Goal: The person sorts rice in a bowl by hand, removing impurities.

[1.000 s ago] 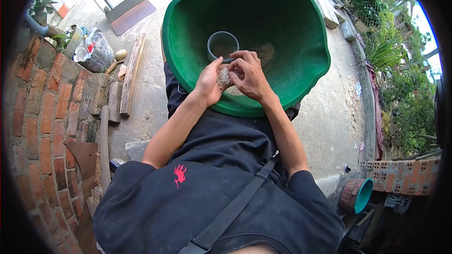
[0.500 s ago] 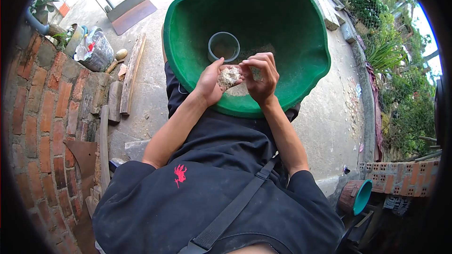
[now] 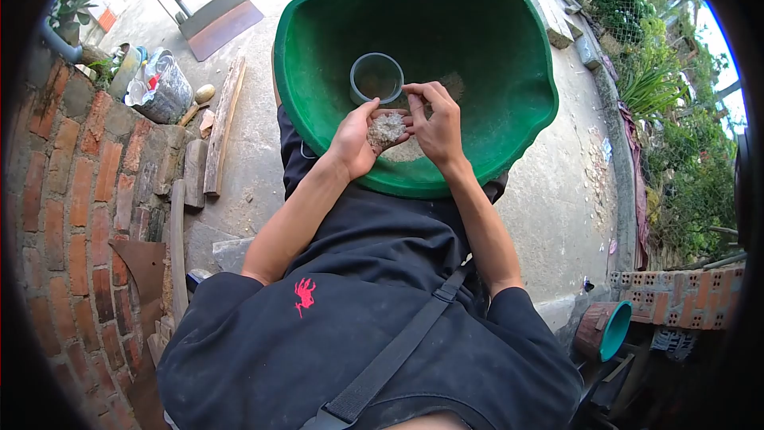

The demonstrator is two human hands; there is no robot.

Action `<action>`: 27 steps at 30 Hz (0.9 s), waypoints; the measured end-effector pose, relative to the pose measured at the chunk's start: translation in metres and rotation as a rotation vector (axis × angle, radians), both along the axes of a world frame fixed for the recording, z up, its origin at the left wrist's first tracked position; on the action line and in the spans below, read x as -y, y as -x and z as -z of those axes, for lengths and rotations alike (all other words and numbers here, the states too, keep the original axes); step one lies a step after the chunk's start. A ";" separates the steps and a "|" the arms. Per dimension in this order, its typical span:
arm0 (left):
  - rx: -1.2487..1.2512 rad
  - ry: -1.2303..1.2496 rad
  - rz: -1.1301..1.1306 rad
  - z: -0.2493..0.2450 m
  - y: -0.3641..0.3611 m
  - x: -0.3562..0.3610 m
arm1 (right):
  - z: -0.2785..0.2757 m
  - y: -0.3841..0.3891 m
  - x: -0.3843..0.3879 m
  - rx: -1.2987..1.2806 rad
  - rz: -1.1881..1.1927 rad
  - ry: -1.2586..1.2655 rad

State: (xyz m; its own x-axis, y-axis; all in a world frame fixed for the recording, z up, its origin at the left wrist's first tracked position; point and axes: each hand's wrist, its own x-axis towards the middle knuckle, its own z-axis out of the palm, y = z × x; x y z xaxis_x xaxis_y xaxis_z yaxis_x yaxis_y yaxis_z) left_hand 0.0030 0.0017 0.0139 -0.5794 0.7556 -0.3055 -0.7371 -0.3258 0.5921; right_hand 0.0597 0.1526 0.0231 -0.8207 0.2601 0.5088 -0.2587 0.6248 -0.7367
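Observation:
My left hand (image 3: 356, 140) is cupped palm up and holds a small heap of pale, rice-like grains (image 3: 387, 129). Beside it, my right hand (image 3: 438, 126) has thumb and fingertips drawn together in a pinch above the heap; whatever is between them is too small to make out. Both hands are over the near side of a large green tub (image 3: 296, 72), which rests against my lap. A clear round plastic container (image 3: 377, 77) sits in the tub just past my left fingertips. More grains (image 3: 403, 150) lie on the tub's inner wall beneath the hands.
A brick wall (image 3: 79, 183) runs along the left, with a wooden plank (image 3: 226, 127) and a bucket of rubbish (image 3: 165, 87) by it. A metal hand truck (image 3: 219, 20) stands at the upper left. To the right are plants (image 3: 652, 95) and a teal-lined pot (image 3: 613, 330).
My right hand has shifted slightly left and its pinched fingertips now point toward the plastic container. The heap in my left palm looks flatter and more spread. The left hand stays nearly still.

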 end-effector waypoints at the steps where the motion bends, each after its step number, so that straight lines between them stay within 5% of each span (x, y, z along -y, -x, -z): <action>1: -0.002 0.009 -0.009 -0.002 -0.001 0.000 | -0.004 -0.001 0.002 -0.001 -0.001 0.000; 3: -0.002 0.019 -0.021 -0.003 -0.001 0.001 | -0.011 -0.003 0.007 0.212 -0.062 0.432; 7: -0.002 0.010 -0.074 0.004 0.002 0.001 | -0.003 -0.003 0.000 0.272 -0.163 0.482; 12: 0.037 0.033 -0.138 0.008 0.003 -0.001 | 0.002 -0.004 -0.004 0.158 -0.167 -0.096; 19: 0.031 -0.006 -0.080 -0.010 -0.005 0.003 | -0.009 -0.011 0.006 0.192 -0.148 -0.204; 22: 0.016 0.017 -0.074 -0.010 -0.005 0.003 | -0.006 -0.010 0.009 0.193 -0.176 0.011; 27: 0.025 0.020 -0.073 -0.008 -0.005 0.003 | -0.002 -0.010 0.007 0.158 -0.112 -0.295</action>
State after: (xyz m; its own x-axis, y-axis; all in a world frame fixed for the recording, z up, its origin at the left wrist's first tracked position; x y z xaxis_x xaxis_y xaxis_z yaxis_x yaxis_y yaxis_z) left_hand 0.0079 -0.0016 0.0214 -0.6250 0.7051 -0.3350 -0.7263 -0.3678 0.5807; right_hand 0.0698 0.1459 0.0247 -0.9105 0.0243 0.4127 -0.2350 0.7909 -0.5651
